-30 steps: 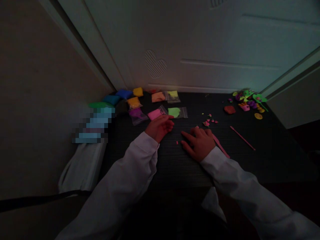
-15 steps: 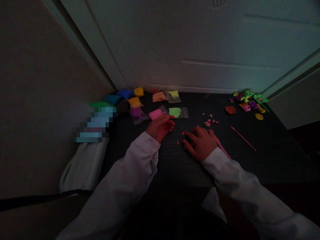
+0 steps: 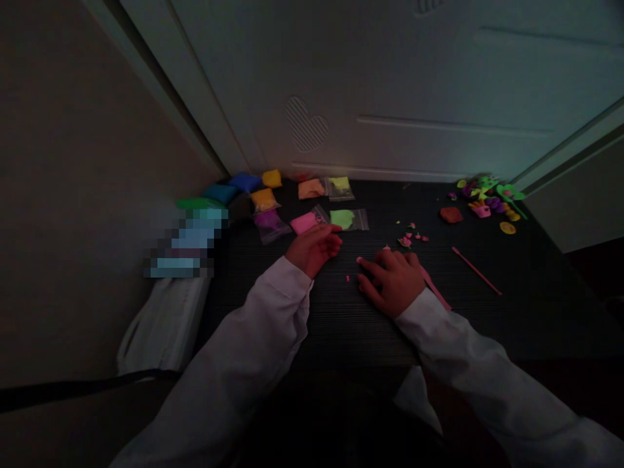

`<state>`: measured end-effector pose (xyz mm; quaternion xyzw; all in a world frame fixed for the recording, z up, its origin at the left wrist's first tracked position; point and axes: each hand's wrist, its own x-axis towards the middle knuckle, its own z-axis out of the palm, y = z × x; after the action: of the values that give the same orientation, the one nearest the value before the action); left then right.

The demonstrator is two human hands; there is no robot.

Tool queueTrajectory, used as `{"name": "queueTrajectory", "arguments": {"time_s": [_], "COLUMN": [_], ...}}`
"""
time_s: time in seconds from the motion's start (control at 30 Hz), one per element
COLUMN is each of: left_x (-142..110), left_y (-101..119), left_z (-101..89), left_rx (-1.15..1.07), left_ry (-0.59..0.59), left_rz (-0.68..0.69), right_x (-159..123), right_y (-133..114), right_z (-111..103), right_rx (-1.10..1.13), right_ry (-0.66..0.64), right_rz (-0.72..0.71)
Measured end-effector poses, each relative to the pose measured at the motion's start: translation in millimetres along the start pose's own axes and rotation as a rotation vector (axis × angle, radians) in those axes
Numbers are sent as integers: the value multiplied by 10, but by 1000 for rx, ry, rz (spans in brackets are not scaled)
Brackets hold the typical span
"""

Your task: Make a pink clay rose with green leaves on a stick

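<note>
My left hand (image 3: pixel 314 250) rests on its edge on the dark table, fingers loosely curved and thumb side up; nothing shows in its palm. Just behind it lies a bag of pink clay (image 3: pixel 305 222). My right hand (image 3: pixel 392 281) is palm down with the fingers apart, its index fingertip touching a small pink clay piece (image 3: pixel 359 260). Between the hands lies a tiny pink bit of clay (image 3: pixel 348 278). Partly under the right hand is a pink flat tool (image 3: pixel 437 290). Beyond it sit small pink clay flowers (image 3: pixel 405 242).
Bags of clay, including a light green one (image 3: pixel 342 219) and a purple one (image 3: pixel 269 223), line the back left. A reddish lump (image 3: pixel 450 214), a thin pink stick tool (image 3: pixel 476 270) and colourful clay flowers (image 3: pixel 487 192) lie to the right. A white panel (image 3: pixel 414 78) rises behind the table.
The right index finger has shifted slightly, and the small pink clay piece now shows at its tip. My left hand stays nearly still.
</note>
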<state>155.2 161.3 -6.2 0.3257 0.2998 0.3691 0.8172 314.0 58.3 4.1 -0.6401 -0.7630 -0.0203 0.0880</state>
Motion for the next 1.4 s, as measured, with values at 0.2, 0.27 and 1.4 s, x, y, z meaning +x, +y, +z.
{"name": "queueTrajectory", "arguments": {"time_s": [0.2,0.27,1.4], "left_x": [5,7,3], "left_y": [-5,-6,-4], "left_z": [-1,-5,-5], "left_rx": [-5,-2,-4], "left_ry": [-3,-2,7], "left_rz": [0,1,-1], "right_x": [3,7,7], "right_y": [-7,-10,-1], "right_z": [-8,-8,8], "right_rx": [-11,-14,-1], "right_ry": [-18,-22,0], "right_rz": [-17,-16,30]}}
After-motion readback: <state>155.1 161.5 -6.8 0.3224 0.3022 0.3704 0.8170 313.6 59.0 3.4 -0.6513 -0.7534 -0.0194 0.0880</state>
